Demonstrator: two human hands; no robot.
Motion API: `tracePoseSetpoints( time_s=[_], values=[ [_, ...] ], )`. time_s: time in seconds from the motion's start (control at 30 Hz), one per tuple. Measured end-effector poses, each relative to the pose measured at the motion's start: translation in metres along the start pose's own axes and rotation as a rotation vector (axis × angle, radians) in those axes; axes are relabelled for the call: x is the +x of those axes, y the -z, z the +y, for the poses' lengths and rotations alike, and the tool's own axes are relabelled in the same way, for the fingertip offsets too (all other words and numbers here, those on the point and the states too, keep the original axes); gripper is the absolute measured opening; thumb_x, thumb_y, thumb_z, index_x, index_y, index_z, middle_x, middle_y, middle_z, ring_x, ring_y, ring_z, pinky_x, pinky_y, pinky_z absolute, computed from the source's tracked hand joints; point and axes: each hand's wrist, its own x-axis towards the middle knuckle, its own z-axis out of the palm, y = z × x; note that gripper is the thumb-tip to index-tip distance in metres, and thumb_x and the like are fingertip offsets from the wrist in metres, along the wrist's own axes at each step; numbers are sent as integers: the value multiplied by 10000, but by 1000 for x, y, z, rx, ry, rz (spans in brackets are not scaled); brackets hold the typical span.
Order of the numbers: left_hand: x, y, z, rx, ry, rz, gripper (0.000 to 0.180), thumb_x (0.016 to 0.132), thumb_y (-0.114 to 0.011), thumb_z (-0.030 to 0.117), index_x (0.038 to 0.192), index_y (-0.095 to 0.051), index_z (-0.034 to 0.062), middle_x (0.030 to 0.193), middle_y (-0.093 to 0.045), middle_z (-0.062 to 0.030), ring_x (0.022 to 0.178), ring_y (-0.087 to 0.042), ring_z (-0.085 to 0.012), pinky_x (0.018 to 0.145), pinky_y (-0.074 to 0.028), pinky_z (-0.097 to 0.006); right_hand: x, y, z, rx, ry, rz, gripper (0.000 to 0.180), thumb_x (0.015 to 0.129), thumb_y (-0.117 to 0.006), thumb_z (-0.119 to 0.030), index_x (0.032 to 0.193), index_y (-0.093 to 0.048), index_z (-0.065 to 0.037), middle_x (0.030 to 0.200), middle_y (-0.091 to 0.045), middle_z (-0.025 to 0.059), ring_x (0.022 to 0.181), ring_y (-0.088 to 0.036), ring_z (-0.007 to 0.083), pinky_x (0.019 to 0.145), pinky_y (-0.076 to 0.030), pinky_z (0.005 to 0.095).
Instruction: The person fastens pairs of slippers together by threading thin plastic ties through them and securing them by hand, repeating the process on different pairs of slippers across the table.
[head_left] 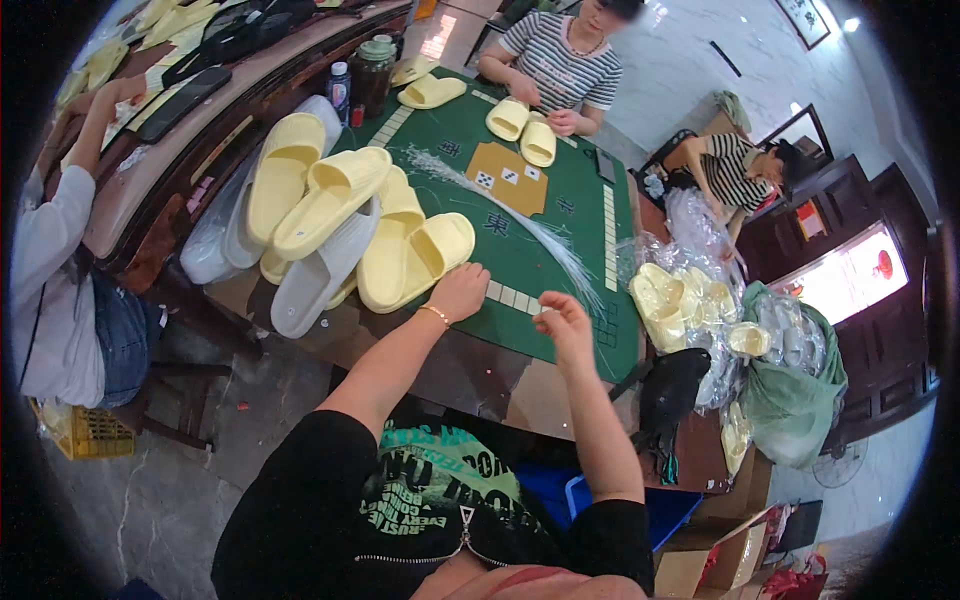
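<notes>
My left hand [461, 290] rests on the near edge of the green table [560, 215], its fingers curled beside a pale yellow slipper [420, 258]. No object shows inside it. My right hand [562, 318] is raised over the table's front edge, fingers pinched on a thin clear plastic strand from the bundle of strands [520, 220] that fans across the green top. A heap of yellow slippers [320, 195] and a white one [320, 270] lies left of my left hand.
A person in a striped shirt [565, 65] across the table handles two yellow slippers [522, 128]. Another person [740, 170] bends over bagged slippers [690, 295] at right. A third person [60, 250] sits at left. A green sack [795, 380] and cardboard boxes [720, 545] stand at lower right.
</notes>
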Motion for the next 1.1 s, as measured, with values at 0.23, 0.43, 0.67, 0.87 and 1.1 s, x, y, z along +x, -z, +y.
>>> tracePoseSetpoints(
  time_s=[0.23,0.43,0.67,0.87,1.1],
  values=[
    [3,4,4,-5,-39,-19,40,759,-528,82,750,-531,44,777,-531,-118,777,-563,-276,695,-484,-381,-7,13,111,-120,48,209,220,831,-460,53,993,-588,-25,921,-606,32,660,-570,91,555,-452,201],
    [8,4,2,-14,-65,-44,52,762,-524,81,725,-521,45,727,-517,-126,734,-554,-291,668,-473,-394,0,9,112,-127,87,272,198,869,-460,-6,1016,-588,-44,905,-612,38,615,-564,83,490,-450,204],
    [9,3,4,-30,-44,-71,63,772,-562,85,818,-555,42,790,-520,-119,780,-546,-295,678,-473,-396,29,15,110,-175,145,323,267,767,-387,89,844,-621,-13,864,-627,52,614,-558,93,533,-451,223],
    [10,5,8,-35,-67,-65,86,759,-581,65,837,-558,36,790,-525,-115,758,-535,-292,673,-459,-401,65,5,101,-110,316,277,174,681,-426,121,642,-561,17,786,-624,113,705,-591,192,615,-472,282],
    [14,1,7,-50,-70,-113,98,754,-593,61,842,-562,31,793,-528,-120,757,-539,-300,671,-454,-402,77,-1,116,-160,356,266,201,696,-402,120,617,-548,7,770,-617,109,714,-580,185,611,-464,272]
  ],
)
